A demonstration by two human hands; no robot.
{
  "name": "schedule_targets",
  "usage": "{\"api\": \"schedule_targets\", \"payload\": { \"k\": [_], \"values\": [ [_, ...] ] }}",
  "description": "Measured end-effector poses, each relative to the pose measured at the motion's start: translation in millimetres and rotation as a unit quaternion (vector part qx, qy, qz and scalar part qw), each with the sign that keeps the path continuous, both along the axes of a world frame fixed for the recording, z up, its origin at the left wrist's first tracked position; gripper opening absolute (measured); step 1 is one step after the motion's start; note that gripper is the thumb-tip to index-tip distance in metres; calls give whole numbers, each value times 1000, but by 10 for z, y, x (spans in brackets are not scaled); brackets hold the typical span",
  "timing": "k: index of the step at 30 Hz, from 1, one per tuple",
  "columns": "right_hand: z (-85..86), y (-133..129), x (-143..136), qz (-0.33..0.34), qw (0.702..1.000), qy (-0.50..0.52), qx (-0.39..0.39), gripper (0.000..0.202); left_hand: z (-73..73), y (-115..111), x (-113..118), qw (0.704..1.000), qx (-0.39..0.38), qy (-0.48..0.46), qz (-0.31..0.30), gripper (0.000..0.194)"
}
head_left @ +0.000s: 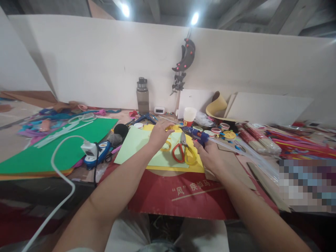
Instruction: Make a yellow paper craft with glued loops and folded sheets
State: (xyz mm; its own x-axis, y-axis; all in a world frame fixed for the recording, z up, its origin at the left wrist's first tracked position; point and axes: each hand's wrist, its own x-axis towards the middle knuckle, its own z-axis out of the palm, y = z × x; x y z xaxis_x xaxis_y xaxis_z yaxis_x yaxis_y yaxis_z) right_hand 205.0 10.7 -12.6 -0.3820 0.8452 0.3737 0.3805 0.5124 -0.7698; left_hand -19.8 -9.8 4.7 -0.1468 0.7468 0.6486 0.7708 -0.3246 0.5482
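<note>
Head view: right hand (210, 154) wrapped round glue gun (197, 135), left hand (158, 134) curled, grip unclear; yellow shapes (166, 149) cut, gluing apparently unfinished.

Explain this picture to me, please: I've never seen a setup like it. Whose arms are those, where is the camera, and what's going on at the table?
There is no machine here: these are a person's two bare hands. The single picture comes from a camera worn on that person's head, looking forward and down, so the arms reach in from below.

The right hand holds a blue glue gun. The left hand is over the papers; whether it grips anything is hard to tell.

Scissors lie on pale green paper, with yellow paper under it. A larger green sheet lies to the left, and a bottle stands farther back.
</note>
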Motion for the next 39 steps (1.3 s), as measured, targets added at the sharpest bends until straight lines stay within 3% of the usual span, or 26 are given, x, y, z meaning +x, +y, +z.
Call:
{"api": "schedule_targets", "payload": {
  "k": [11,19,39],
  "values": [
    [-4,-14,15,-1,1000,-1,8,43,15,6,-30,1000,7,-6,0,21],
    [-10,-5,24,-39,999,-26,8,44,9,10,-15,1000,0,-19,-18,21],
    [-51,-1,52,-33,999,-18,9,43,-17,36,-47,998,-1,-60,-33,21]
  ]
}}
